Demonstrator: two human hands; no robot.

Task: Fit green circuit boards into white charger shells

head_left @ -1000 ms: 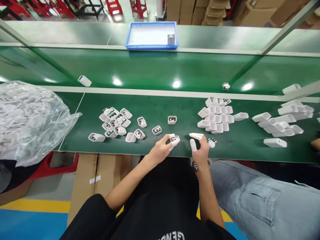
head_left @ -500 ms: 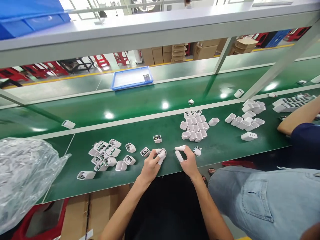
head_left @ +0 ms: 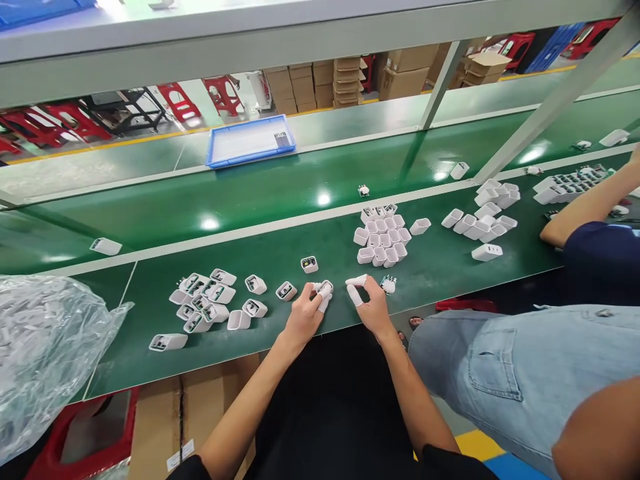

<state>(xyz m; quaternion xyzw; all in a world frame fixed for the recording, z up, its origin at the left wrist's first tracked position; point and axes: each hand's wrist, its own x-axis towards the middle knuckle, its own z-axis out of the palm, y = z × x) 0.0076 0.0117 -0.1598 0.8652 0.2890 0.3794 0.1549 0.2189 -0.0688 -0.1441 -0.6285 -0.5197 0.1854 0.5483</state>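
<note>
My left hand (head_left: 305, 313) has its fingers closed around a white plastic charger housing (head_left: 327, 287), mostly hidden by the fingertips. White finger cots cover the gripping fingertips. Just to the right, my right hand (head_left: 374, 305) is over the table edge, thumb and index finger curved towards each other with a small gap; I see nothing between them. Near its knuckles lies a small circuit board (head_left: 389, 285) with a white part. Beyond my left hand stands a housing with a board inside (head_left: 309, 264), and another filled housing (head_left: 287, 291) sits to its left.
Several filled housings (head_left: 203, 297) cluster at left, beside a clear plastic bag (head_left: 45, 353) of white parts. Open white housings (head_left: 383, 237) stand grouped beyond my right hand. A blue-rimmed tray (head_left: 250, 160) lies further back. At right, a co-worker's arm (head_left: 590, 193) reaches over the table.
The view has tipped downward and shifted slightly. Both hands keep nearly the same places over the table, and the right fingertips look a little closer together.
</note>
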